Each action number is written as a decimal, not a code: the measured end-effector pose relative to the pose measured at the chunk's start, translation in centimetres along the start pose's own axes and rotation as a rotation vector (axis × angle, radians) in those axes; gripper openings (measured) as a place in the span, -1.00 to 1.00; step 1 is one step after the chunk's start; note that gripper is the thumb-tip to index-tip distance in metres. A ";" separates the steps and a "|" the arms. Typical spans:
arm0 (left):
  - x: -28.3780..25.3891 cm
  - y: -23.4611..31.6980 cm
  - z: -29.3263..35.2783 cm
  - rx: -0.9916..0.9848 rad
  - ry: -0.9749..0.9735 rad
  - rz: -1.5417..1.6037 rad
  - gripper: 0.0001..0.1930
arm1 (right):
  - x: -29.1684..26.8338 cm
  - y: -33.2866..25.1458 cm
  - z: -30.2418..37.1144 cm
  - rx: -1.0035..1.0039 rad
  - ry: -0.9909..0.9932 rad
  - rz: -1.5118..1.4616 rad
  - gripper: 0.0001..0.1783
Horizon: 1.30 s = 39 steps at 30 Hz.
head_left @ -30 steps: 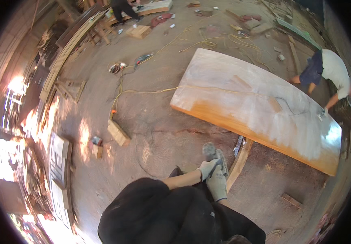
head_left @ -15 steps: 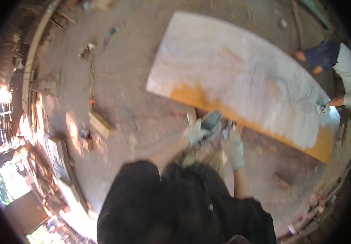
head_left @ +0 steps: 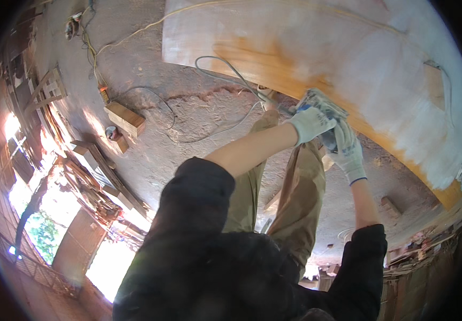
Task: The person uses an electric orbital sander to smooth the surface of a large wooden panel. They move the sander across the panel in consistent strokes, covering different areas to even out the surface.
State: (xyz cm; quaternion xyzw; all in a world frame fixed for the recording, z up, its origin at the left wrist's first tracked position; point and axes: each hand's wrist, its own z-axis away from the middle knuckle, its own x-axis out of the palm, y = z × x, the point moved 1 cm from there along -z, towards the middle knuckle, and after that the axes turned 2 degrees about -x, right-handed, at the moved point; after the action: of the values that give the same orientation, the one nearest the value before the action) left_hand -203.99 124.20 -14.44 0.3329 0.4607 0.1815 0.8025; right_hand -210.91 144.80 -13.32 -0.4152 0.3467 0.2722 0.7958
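My left hand (head_left: 312,126), in a pale work glove, is closed on a grey, dusty power sander (head_left: 324,103) with a cord trailing from it. My right hand (head_left: 348,154), also gloved, grips the sander from its right side; my own fingers partly hide the tool. The sander is tilted beside the near edge of a large wooden slab (head_left: 295,45). Whitish dust or coating covers most of the slab, with orange-brown wood showing along its near edge. Whether the sander touches the slab, I cannot tell.
A grey cord (head_left: 177,142) loops over the rough floor toward an orange connector (head_left: 103,91). Wooden blocks (head_left: 125,119) lie at the left, near stacked timber (head_left: 102,179). A yellow cord (head_left: 158,21) runs across onto the slab. Another wood block (head_left: 390,206) lies at the right.
Both hands have come together on the sander, farther right and higher in view. The slab now fills more of the upper right, and the co-worker's body has left the view.
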 end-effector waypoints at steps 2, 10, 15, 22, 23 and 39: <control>0.8 -1.2 -3.2 0.005 -0.063 0.053 -0.62 | 1.9 2.7 0.8 0.077 0.000 0.044 -0.03; 5.4 -13.0 1.0 -0.198 0.195 0.003 -0.46 | 6.0 -2.3 -9.0 -0.101 -0.033 0.110 -0.14; 2.7 -10.5 12.8 -0.763 0.490 -0.202 -0.20 | 5.8 -9.5 -13.4 -0.229 -0.159 0.218 -0.18; -1.9 -11.9 18.4 -1.254 0.909 1.374 0.34 | 6.4 -23.1 -24.5 -0.576 -0.001 0.509 -0.25; -1.9 -13.6 18.0 -1.349 0.966 1.186 0.33 | 7.4 -24.9 -26.0 -0.563 0.029 0.293 -0.27; 3.5 -2.7 5.9 -1.365 0.972 1.230 0.21 | 8.1 -10.6 -17.3 -0.537 -0.063 0.168 -0.55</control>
State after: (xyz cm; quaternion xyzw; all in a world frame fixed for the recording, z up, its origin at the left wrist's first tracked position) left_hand -197.16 122.13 -16.41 -0.1238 0.2844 0.8963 0.3169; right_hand -203.92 125.90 -21.81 -0.5723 0.2706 0.4319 0.6425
